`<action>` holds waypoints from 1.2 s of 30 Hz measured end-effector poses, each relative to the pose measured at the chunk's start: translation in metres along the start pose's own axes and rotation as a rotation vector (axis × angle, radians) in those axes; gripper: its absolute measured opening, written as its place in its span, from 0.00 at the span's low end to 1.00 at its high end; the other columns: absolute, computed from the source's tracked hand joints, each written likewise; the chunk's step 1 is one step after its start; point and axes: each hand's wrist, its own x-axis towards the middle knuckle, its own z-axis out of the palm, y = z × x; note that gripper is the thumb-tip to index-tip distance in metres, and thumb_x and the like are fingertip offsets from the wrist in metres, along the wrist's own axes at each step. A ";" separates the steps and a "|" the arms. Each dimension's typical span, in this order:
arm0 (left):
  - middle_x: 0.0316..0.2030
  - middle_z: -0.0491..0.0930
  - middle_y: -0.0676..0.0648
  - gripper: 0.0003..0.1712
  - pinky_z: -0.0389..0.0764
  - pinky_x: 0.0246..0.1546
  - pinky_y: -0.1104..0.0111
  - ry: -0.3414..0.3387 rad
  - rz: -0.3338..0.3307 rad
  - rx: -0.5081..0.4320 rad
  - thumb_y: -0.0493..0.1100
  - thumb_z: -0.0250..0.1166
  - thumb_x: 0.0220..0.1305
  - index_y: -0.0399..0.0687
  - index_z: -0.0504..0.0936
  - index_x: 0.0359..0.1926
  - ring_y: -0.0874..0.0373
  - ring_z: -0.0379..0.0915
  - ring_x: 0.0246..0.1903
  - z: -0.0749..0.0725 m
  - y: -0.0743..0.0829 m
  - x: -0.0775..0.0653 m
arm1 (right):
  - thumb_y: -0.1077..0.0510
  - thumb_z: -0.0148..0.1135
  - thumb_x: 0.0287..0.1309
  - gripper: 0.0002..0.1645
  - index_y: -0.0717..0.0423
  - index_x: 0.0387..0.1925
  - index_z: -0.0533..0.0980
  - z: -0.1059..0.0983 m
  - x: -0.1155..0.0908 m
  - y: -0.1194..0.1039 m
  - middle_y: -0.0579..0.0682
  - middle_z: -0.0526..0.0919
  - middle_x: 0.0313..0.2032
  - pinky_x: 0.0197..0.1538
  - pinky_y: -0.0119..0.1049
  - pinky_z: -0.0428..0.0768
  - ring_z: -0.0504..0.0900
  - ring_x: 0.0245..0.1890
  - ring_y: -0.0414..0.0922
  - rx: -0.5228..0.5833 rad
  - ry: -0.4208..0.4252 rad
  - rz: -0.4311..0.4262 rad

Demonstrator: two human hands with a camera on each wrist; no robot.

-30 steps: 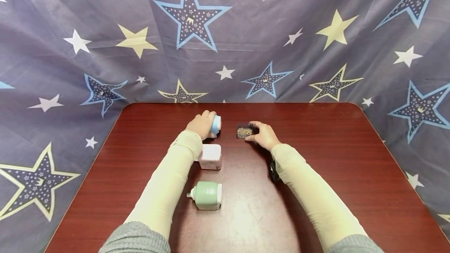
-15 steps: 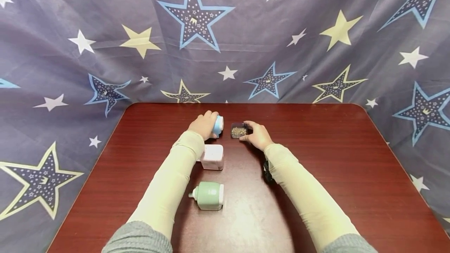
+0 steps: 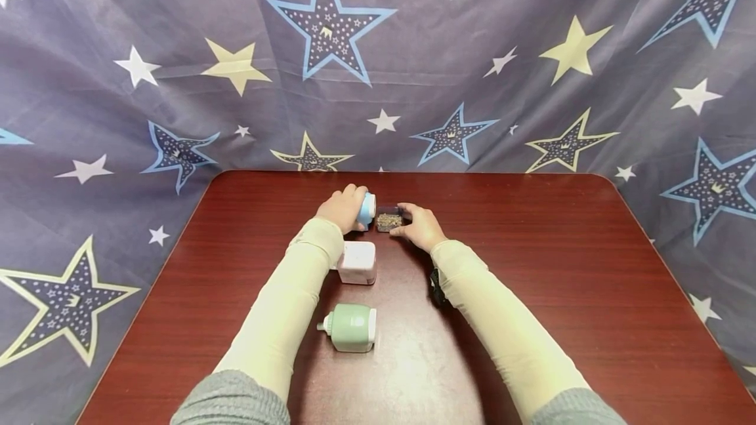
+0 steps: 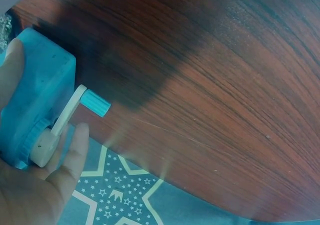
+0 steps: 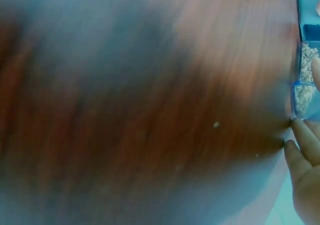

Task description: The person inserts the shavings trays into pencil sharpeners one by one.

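A star-printed cloth hangs behind the dark red wooden surface (image 3: 531,267) in front of you. Your left hand (image 3: 338,208) is wrapped around the blue sharpener (image 3: 366,210), which lies on its side near the far edge; the left wrist view shows its white crank with a blue knob (image 4: 95,103) pointing outward. Your right hand (image 3: 420,227) pinches the small clear drawer of shavings (image 3: 388,221) between thumb and fingers. That drawer has slid leftward over the last second: it sat well apart from the blue sharpener, and now its near end is just beside the sharpener's face, perhaps touching. By my judgement you are seating the drawer into the body, nearly lined up. The pink sharpener (image 3: 357,263) and green sharpener (image 3: 351,327) lie where they were, in a row toward you.
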 end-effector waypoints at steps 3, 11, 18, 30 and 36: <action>0.61 0.68 0.39 0.50 0.78 0.53 0.48 0.009 0.003 -0.001 0.49 0.77 0.52 0.47 0.60 0.71 0.38 0.72 0.53 -0.001 -0.001 -0.001 | 0.55 0.77 0.47 0.44 0.60 0.66 0.71 0.002 0.003 -0.004 0.60 0.81 0.57 0.64 0.45 0.74 0.80 0.59 0.52 0.000 -0.009 -0.016; 0.61 0.68 0.39 0.51 0.79 0.52 0.48 0.012 0.001 -0.004 0.49 0.77 0.52 0.47 0.59 0.72 0.38 0.72 0.53 -0.002 -0.004 -0.002 | 0.54 0.78 0.47 0.44 0.61 0.65 0.71 0.006 0.007 -0.008 0.60 0.81 0.57 0.65 0.44 0.73 0.80 0.60 0.52 -0.017 -0.011 -0.020; 0.60 0.69 0.39 0.50 0.79 0.52 0.48 0.028 0.012 0.004 0.49 0.78 0.50 0.47 0.61 0.70 0.38 0.73 0.52 0.003 -0.005 0.000 | 0.54 0.78 0.46 0.45 0.61 0.65 0.71 0.011 0.007 -0.011 0.60 0.82 0.56 0.66 0.44 0.73 0.80 0.59 0.53 -0.016 -0.009 -0.021; 0.60 0.69 0.40 0.50 0.79 0.50 0.48 0.027 -0.002 -0.001 0.49 0.78 0.51 0.49 0.61 0.70 0.39 0.72 0.53 0.001 -0.002 0.001 | 0.54 0.77 0.47 0.44 0.61 0.65 0.71 0.013 0.010 -0.018 0.61 0.82 0.56 0.65 0.44 0.74 0.80 0.59 0.53 -0.036 -0.002 -0.006; 0.60 0.69 0.40 0.50 0.79 0.51 0.48 0.015 -0.008 0.004 0.50 0.78 0.51 0.49 0.60 0.70 0.39 0.72 0.54 0.003 -0.002 0.002 | 0.57 0.75 0.50 0.42 0.63 0.66 0.69 0.016 0.010 -0.017 0.61 0.80 0.59 0.66 0.44 0.72 0.79 0.61 0.53 -0.046 -0.042 -0.040</action>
